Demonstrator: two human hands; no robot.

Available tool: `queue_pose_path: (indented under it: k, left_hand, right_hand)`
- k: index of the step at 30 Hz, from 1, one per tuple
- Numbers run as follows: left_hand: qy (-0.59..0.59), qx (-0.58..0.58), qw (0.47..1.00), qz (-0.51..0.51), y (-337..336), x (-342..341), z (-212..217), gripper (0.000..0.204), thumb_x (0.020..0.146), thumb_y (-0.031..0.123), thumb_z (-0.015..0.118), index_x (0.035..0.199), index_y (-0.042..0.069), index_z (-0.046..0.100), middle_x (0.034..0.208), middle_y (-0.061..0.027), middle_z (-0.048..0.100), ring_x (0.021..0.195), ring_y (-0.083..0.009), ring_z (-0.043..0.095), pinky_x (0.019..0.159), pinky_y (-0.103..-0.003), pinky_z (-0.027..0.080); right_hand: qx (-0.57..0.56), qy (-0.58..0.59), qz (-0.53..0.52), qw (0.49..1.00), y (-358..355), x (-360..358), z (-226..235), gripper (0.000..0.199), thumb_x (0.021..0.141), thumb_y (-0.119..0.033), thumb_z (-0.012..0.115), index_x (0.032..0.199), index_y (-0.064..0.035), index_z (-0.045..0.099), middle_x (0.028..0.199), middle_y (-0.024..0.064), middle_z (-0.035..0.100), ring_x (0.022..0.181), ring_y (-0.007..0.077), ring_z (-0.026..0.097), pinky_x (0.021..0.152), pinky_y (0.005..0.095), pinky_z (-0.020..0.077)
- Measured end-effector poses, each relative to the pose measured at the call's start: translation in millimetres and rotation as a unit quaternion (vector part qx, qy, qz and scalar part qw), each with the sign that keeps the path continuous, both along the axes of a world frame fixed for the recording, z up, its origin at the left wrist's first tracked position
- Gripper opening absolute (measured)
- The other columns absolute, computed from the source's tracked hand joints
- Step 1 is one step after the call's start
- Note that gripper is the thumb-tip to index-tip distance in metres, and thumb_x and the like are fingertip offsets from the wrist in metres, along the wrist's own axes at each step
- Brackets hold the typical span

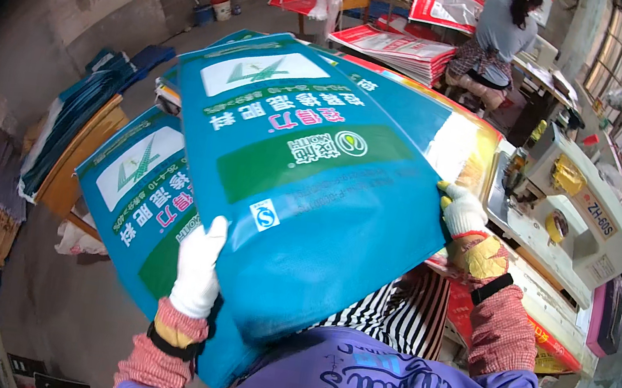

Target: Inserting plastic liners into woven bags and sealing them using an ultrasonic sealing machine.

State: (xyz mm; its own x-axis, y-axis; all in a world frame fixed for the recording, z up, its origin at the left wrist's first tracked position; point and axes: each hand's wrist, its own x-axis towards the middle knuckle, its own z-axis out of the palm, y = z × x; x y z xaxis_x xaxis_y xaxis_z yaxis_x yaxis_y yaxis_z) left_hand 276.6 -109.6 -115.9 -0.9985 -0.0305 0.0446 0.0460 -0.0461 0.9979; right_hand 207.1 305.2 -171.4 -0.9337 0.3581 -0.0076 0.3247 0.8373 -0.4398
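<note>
A large blue woven sack (306, 170) with green and white printing is raised in front of me, held flat and tilted. My left hand (198, 265), in a white glove, grips its near left edge. My right hand (464, 213), in a white and yellow glove, grips its right edge. Below it, a second blue sack (139, 195) of the same kind lies to the left. More sacks with blue and orange printing (445, 129) lie underneath, toward the sewing machine.
A cream industrial sewing machine (568, 208) stands on the table at the right. Behind it a person (501, 31) sits facing away beside a stack of red and white sacks (393, 48). A wooden stand with dark blue sacks (78, 140) is at the left.
</note>
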Motion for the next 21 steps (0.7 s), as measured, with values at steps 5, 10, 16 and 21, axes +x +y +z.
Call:
queue_pose_path:
  k: [5,10,16,21]
  left_hand:
    - [0.059,-0.062,0.984,0.159,-40,77,38,0.03,0.093,0.026,0.046,0.097,-0.002,0.055,0.087,-0.0082,0.054,0.077,-0.0132,0.05,0.067,-0.028,0.043]
    - [0.307,-0.594,0.676,0.308,-85,133,7,0.063,0.077,0.016,0.066,0.127,-0.008,0.037,0.107,-0.0231,0.051,0.086,-0.0368,0.054,0.077,-0.045,0.045]
    - [-0.143,0.009,0.964,0.224,-106,121,-17,0.035,0.092,0.036,0.049,0.084,0.002,0.053,0.08,-0.0046,0.058,0.068,-0.0089,0.055,0.059,-0.023,0.046]
    - [-0.202,-0.026,0.969,0.137,-96,128,-70,0.042,0.092,0.039,0.048,0.103,-0.001,0.055,0.089,-0.0044,0.06,0.074,-0.0102,0.056,0.064,-0.023,0.046]
  right_hand:
    - [-0.072,0.03,0.162,0.984,-102,-21,11,0.028,0.085,-0.017,0.054,0.112,-0.0202,0.062,0.087,0.0111,0.065,0.071,0.0223,0.062,0.064,0.0326,0.0498]
    - [0.176,-0.075,0.337,0.922,-197,-50,6,0.031,0.085,-0.02,0.05,0.114,-0.0187,0.058,0.099,0.0089,0.063,0.094,0.031,0.06,0.078,0.0379,0.0494]
    - [0.167,0.05,0.232,0.957,-242,-39,-36,0.018,0.085,-0.018,0.05,0.094,-0.0052,0.059,0.085,0.0112,0.065,0.081,0.0282,0.064,0.071,0.0369,0.051]
    - [0.274,0.039,0.236,0.931,-236,-33,-103,0.026,0.09,-0.023,0.044,0.093,-0.003,0.06,0.082,0.0146,0.064,0.078,0.0283,0.064,0.068,0.0397,0.0505]
